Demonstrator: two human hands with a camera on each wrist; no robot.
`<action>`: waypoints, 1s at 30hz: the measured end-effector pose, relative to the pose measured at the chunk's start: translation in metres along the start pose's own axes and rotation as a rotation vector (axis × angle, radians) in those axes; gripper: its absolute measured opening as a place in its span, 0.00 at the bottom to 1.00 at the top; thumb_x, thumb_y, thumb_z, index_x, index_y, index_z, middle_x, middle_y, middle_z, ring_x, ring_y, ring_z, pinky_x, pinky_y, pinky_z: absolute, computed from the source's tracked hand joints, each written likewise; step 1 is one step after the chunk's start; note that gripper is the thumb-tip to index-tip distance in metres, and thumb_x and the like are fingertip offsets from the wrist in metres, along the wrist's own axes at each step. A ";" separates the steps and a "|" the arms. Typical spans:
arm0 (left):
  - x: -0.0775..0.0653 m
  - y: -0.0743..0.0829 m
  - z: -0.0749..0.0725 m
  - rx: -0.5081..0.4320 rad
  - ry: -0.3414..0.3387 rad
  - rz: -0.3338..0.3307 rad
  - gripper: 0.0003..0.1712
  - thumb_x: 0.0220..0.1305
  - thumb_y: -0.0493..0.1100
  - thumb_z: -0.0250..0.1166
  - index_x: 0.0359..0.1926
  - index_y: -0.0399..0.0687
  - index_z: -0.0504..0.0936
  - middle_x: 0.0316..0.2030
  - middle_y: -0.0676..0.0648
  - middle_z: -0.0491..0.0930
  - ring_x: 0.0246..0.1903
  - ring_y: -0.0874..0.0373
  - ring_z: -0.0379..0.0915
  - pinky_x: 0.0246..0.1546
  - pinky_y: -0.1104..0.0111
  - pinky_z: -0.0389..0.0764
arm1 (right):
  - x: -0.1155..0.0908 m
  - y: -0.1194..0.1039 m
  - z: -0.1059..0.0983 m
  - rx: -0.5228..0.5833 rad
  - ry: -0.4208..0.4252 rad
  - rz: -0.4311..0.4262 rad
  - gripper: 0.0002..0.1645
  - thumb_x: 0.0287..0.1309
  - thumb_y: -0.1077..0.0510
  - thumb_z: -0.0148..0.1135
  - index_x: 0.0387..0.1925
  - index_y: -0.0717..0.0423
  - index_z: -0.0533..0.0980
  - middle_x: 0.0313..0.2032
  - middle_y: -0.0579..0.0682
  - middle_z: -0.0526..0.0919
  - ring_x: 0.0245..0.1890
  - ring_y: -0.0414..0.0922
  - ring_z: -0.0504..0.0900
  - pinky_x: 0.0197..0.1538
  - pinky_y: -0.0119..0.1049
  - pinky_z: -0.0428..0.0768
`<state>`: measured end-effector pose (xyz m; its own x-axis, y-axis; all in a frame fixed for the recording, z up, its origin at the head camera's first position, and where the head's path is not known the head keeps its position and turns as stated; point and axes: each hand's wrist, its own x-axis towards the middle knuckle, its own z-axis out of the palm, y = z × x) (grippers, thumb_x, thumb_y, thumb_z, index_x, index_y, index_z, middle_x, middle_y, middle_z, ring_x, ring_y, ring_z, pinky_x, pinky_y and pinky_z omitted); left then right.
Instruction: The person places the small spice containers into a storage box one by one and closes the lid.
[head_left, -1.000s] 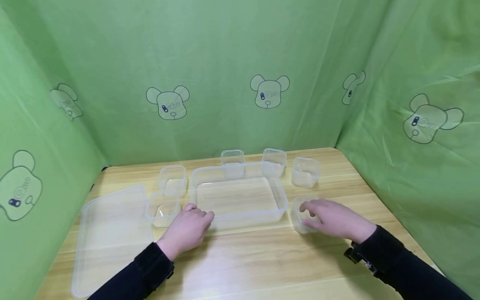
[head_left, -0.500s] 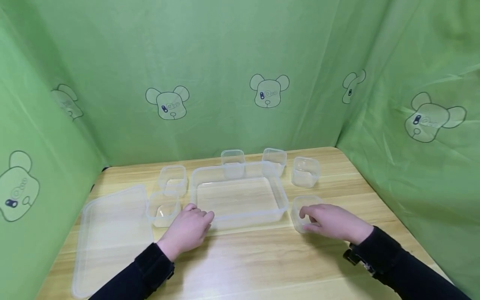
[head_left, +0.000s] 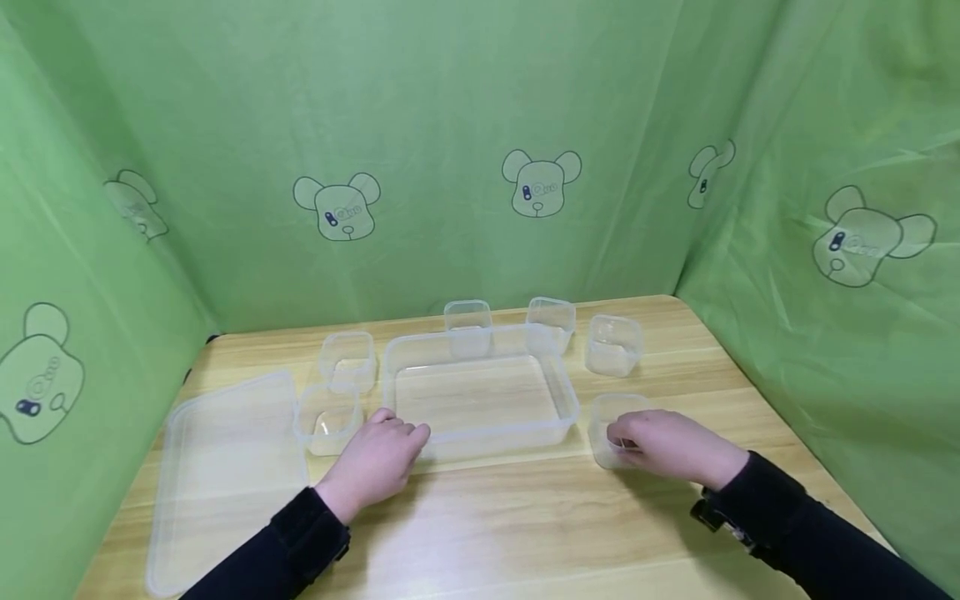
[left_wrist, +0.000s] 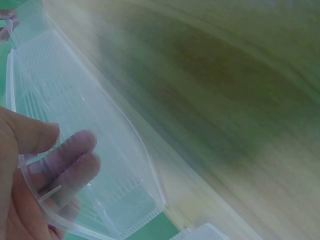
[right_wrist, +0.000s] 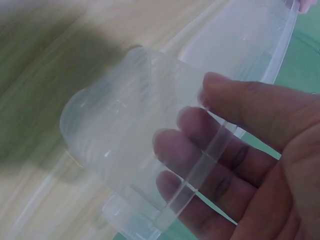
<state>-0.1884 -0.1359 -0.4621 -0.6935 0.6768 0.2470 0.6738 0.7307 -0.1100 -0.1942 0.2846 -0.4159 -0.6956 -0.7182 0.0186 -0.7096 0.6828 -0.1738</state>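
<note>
Here, right hand (head_left: 671, 442): thumb and fingers nearly together, pinching the wall of the small tub (right_wrist: 117, 130); its rim crosses the fingers.
Left hand (head_left: 377, 460): thumb and curled fingers grip the large container (head_left: 487, 442).
Position: small tub upright, just right of the large container.

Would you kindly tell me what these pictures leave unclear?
Head view: large container, near-left corner hidden by left hand.
Head view: flat lid, near-right corner hidden by left sleeve.
Left wrist view: right hand, cut off by left edge.
Head view: bear prints, markings too small to read.
</note>
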 end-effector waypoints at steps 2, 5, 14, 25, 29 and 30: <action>0.000 0.000 0.001 -0.001 0.000 -0.002 0.12 0.59 0.36 0.65 0.30 0.52 0.68 0.17 0.58 0.65 0.22 0.59 0.71 0.47 0.63 0.70 | 0.000 0.000 -0.002 -0.003 -0.001 -0.001 0.22 0.54 0.65 0.70 0.21 0.43 0.65 0.22 0.34 0.62 0.23 0.32 0.62 0.27 0.29 0.65; 0.000 0.000 0.001 -0.001 0.002 -0.003 0.12 0.59 0.36 0.65 0.30 0.52 0.68 0.17 0.58 0.65 0.22 0.59 0.71 0.47 0.63 0.70 | -0.001 0.001 -0.006 -0.004 -0.004 0.004 0.23 0.53 0.67 0.69 0.21 0.43 0.64 0.22 0.34 0.61 0.23 0.32 0.61 0.27 0.29 0.64; -0.001 -0.001 0.002 0.015 0.016 0.006 0.12 0.57 0.36 0.65 0.30 0.52 0.69 0.17 0.57 0.66 0.22 0.58 0.72 0.47 0.63 0.71 | 0.002 0.000 -0.024 0.011 -0.019 0.006 0.21 0.55 0.68 0.69 0.23 0.45 0.67 0.22 0.35 0.63 0.24 0.32 0.62 0.27 0.30 0.64; -0.001 0.000 0.000 0.007 0.000 -0.002 0.13 0.58 0.35 0.65 0.30 0.52 0.68 0.16 0.58 0.64 0.21 0.58 0.71 0.47 0.63 0.70 | 0.005 -0.002 -0.053 -0.001 -0.005 -0.040 0.20 0.55 0.67 0.69 0.24 0.45 0.68 0.24 0.34 0.65 0.25 0.32 0.64 0.28 0.30 0.67; -0.001 0.000 0.001 -0.003 0.014 0.002 0.14 0.58 0.35 0.65 0.29 0.52 0.67 0.16 0.58 0.62 0.20 0.58 0.69 0.46 0.63 0.69 | 0.008 -0.002 -0.068 -0.032 0.014 -0.053 0.21 0.55 0.67 0.70 0.24 0.45 0.67 0.24 0.35 0.63 0.25 0.32 0.62 0.29 0.30 0.65; -0.001 0.000 0.002 -0.003 0.018 0.006 0.14 0.59 0.35 0.65 0.29 0.52 0.67 0.16 0.58 0.62 0.20 0.58 0.69 0.46 0.63 0.69 | 0.008 -0.002 -0.071 -0.040 0.014 -0.053 0.20 0.55 0.67 0.70 0.24 0.45 0.67 0.24 0.35 0.64 0.25 0.33 0.62 0.29 0.31 0.65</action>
<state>-0.1884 -0.1365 -0.4639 -0.6850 0.6793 0.2632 0.6786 0.7264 -0.1087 -0.2064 0.2865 -0.3450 -0.6585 -0.7515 0.0404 -0.7489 0.6491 -0.1332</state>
